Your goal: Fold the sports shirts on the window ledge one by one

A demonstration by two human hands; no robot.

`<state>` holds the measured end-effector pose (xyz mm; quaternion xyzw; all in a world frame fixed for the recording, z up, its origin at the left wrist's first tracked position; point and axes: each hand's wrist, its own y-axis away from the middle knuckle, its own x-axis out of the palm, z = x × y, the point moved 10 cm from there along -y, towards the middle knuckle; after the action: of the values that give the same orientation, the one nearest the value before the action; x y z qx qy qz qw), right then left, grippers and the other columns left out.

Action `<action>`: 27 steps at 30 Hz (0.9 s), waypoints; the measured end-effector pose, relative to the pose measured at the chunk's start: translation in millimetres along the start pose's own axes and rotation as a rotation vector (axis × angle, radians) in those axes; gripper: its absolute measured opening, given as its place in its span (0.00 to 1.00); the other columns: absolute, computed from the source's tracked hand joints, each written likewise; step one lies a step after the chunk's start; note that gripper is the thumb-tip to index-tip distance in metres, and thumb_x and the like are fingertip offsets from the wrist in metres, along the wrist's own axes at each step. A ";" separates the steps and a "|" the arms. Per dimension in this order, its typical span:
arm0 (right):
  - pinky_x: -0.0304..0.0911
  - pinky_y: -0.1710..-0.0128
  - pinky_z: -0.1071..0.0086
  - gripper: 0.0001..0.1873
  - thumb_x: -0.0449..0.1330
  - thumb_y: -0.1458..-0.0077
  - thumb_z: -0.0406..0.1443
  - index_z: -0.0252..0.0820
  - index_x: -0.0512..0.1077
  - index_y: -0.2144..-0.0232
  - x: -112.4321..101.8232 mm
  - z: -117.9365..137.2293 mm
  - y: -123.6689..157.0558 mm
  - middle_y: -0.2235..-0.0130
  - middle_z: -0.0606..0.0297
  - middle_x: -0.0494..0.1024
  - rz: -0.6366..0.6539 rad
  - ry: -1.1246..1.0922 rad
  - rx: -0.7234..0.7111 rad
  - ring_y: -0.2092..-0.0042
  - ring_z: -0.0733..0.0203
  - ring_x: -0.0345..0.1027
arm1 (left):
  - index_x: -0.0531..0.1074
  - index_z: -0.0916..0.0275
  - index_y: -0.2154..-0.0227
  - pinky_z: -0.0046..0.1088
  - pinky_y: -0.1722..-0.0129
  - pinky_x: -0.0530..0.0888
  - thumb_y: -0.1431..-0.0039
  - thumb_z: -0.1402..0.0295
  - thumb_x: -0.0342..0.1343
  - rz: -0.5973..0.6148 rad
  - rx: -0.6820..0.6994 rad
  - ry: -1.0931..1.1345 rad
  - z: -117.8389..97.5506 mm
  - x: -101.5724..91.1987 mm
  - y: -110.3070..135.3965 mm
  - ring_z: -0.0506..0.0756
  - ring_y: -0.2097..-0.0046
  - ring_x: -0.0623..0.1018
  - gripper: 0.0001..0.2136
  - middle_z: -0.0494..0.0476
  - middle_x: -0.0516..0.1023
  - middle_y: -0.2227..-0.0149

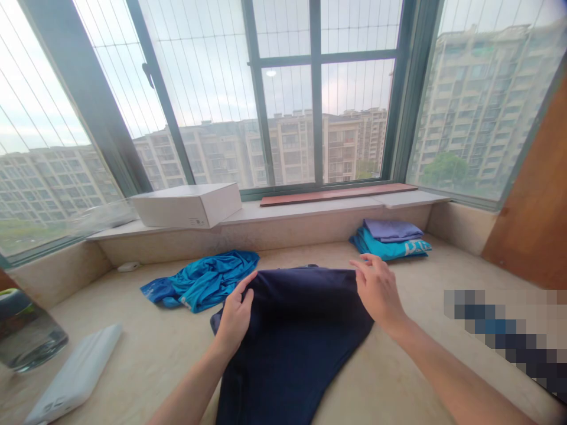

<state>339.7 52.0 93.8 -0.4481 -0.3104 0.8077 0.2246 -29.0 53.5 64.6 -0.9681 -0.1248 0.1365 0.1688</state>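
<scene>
Head view: closed box [177, 209] beyond dark cloth [292, 342].

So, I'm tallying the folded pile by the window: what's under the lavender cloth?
Under the lavender cloth lies a bright blue folded cloth with white lettering. Most of its upper face is covered, as is anything tucked between the folds.

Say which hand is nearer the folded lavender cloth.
Right. The right hand is just in front of the folded lavender cloth; the left hand is farther off, to its left.
</scene>
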 end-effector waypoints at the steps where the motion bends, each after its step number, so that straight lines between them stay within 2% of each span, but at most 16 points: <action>1: 0.64 0.48 0.50 0.17 0.52 0.37 0.33 0.42 0.78 0.53 5.9 6.0 2.8 0.47 0.50 0.73 0.050 -0.010 -0.028 0.50 0.46 0.69 | 0.75 0.60 0.45 0.43 0.32 0.58 0.42 0.62 0.57 0.018 -0.001 -0.055 0.9 2.7 1.1 0.62 0.36 0.70 0.22 0.59 0.75 0.40; 4: 0.62 0.44 0.52 0.16 0.56 0.37 0.36 0.46 0.76 0.48 33.7 41.4 22.5 0.47 0.55 0.76 0.333 -0.124 -0.213 0.47 0.49 0.69 | 0.73 0.61 0.43 0.43 0.32 0.56 0.46 0.64 0.59 0.055 0.025 -0.213 0.6 8.9 5.5 0.63 0.35 0.68 0.25 0.62 0.73 0.39; 6: 0.60 0.41 0.52 0.22 0.61 0.39 0.39 0.49 0.72 0.43 48.0 59.3 39.5 0.45 0.58 0.76 0.498 -0.152 -0.305 0.43 0.49 0.68 | 0.71 0.62 0.41 0.43 0.32 0.56 0.46 0.63 0.59 0.079 0.062 -0.288 -1.3 12.2 7.9 0.64 0.34 0.66 0.28 0.63 0.71 0.38; 7: 0.58 0.40 0.51 0.26 0.63 0.41 0.40 0.50 0.70 0.40 52.2 62.3 45.1 0.43 0.58 0.75 0.540 -0.134 -0.322 0.41 0.48 0.66 | 0.70 0.62 0.40 0.44 0.32 0.56 0.46 0.63 0.59 0.089 0.078 -0.317 -1.8 13.3 8.8 0.64 0.33 0.65 0.29 0.64 0.70 0.37; 10: 0.55 0.38 0.49 0.33 0.65 0.44 0.37 0.46 0.66 0.37 56.6 50.6 46.2 0.37 0.53 0.69 0.517 0.019 -0.274 0.37 0.45 0.61 | 0.71 0.63 0.41 0.45 0.32 0.58 0.46 0.62 0.59 0.106 0.099 -0.375 1.2 14.3 9.7 0.66 0.34 0.65 0.28 0.66 0.70 0.38; 13: 0.54 0.39 0.45 0.32 0.64 0.44 0.34 0.40 0.66 0.38 49.9 23.5 35.2 0.37 0.46 0.68 0.403 0.234 -0.129 0.38 0.41 0.62 | 0.75 0.63 0.47 0.47 0.34 0.61 0.43 0.61 0.57 0.083 0.105 -0.476 5.2 11.3 8.5 0.67 0.36 0.69 0.22 0.67 0.73 0.41; 16: 0.55 0.42 0.43 0.26 0.62 0.43 0.32 0.40 0.70 0.42 43.5 4.3 28.0 0.45 0.47 0.75 0.391 0.374 -0.012 0.44 0.41 0.68 | 0.76 0.63 0.50 0.50 0.34 0.62 0.40 0.63 0.55 -0.028 0.176 -0.605 -6.6 3.2 8.5 0.68 0.35 0.66 0.18 0.68 0.68 0.38; 18: 0.57 0.46 0.44 0.18 0.60 0.42 0.31 0.40 0.76 0.49 42.4 -1.3 24.9 0.52 0.49 0.80 0.436 0.384 0.041 0.48 0.42 0.71 | 0.75 0.62 0.48 0.50 0.33 0.61 0.39 0.64 0.54 -0.104 0.276 -0.630 -25.1 0.7 12.5 0.67 0.32 0.62 0.17 0.67 0.61 0.34; 19: 0.59 0.47 0.46 0.15 0.59 0.41 0.30 0.40 0.78 0.53 42.5 -2.0 23.4 0.55 0.50 0.81 0.458 0.349 0.066 0.50 0.43 0.72 | 0.74 0.61 0.47 0.49 0.33 0.61 0.38 0.64 0.53 -0.103 0.331 -0.620 -34.7 3.5 15.8 0.67 0.32 0.61 0.17 0.66 0.59 0.33; 21: 0.62 0.51 0.52 0.12 0.56 0.40 0.31 0.39 0.80 0.61 45.2 2.0 21.7 0.60 0.52 0.82 0.499 0.155 0.121 0.54 0.45 0.74 | 0.72 0.59 0.45 0.48 0.34 0.62 0.35 0.64 0.52 0.022 0.416 -0.566 -48.3 20.0 24.9 0.65 0.33 0.63 0.17 0.64 0.62 0.34; 23: 0.65 0.57 0.58 0.13 0.56 0.38 0.36 0.38 0.80 0.64 51.0 15.6 23.8 0.63 0.55 0.83 0.530 -0.208 0.182 0.59 0.49 0.76 | 0.69 0.57 0.41 0.45 0.35 0.65 0.34 0.64 0.52 0.269 0.432 -0.494 -50.1 46.4 39.7 0.62 0.35 0.67 0.19 0.63 0.67 0.37; 25: 0.68 0.60 0.61 0.17 0.56 0.36 0.42 0.38 0.80 0.61 57.8 39.5 32.4 0.63 0.57 0.83 0.570 -0.637 0.235 0.60 0.51 0.76 | 0.62 0.55 0.35 0.43 0.35 0.65 0.35 0.63 0.54 0.506 0.389 -0.428 -43.1 70.5 59.6 0.62 0.35 0.67 0.26 0.62 0.66 0.35; 27: 0.70 0.57 0.61 0.21 0.56 0.36 0.47 0.39 0.79 0.53 61.9 69.7 47.5 0.59 0.57 0.83 0.632 -0.973 0.257 0.57 0.51 0.77 | 0.54 0.56 0.31 0.45 0.34 0.63 0.41 0.61 0.62 0.660 0.333 -0.365 -34.5 86.6 77.6 0.65 0.33 0.64 0.37 0.64 0.60 0.32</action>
<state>244.7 37.2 52.5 -0.0662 -0.1291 0.9791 -0.1427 77.4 -2.5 48.7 -0.8755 0.1882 0.3713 0.2453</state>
